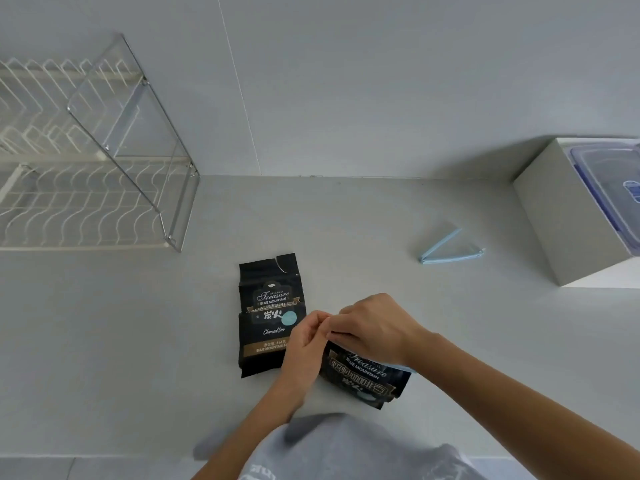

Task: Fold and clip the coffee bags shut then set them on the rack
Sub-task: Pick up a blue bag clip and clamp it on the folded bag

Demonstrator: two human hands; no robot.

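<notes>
- At the near edge of the tabletop [346, 216], just in front of the person, the near bag [363, 375] lies flat with both hands on its top edge.
- The left hand [304, 341] pinches the top at its left end; the right hand [374, 327] presses over the top with curled fingers. Both grips are clamped on this bag; the fold itself is hidden under them.
- A bit of light blue shows under the right wrist, possibly a clip; I cannot tell.
- The bag looks like soft foil-type film, likely light, slick and springy, so a fold may creep open. Best held along the folded top, pinched at both ends, not by the slack body.
- The second bag [272, 313] lies flat just to the left, touching or nearly touching the left hand, its torn top open and unfolded.
- A blue clip [450, 249] lies open well to the right, near a grey box [561, 216] holding a clear tub [613, 188].
- The rack [90, 188] stands far left against the wall, well apart; the tabletop between is bare, giving a free path.
- The near edge is close, so the bag could slide off toward the body.
</notes>
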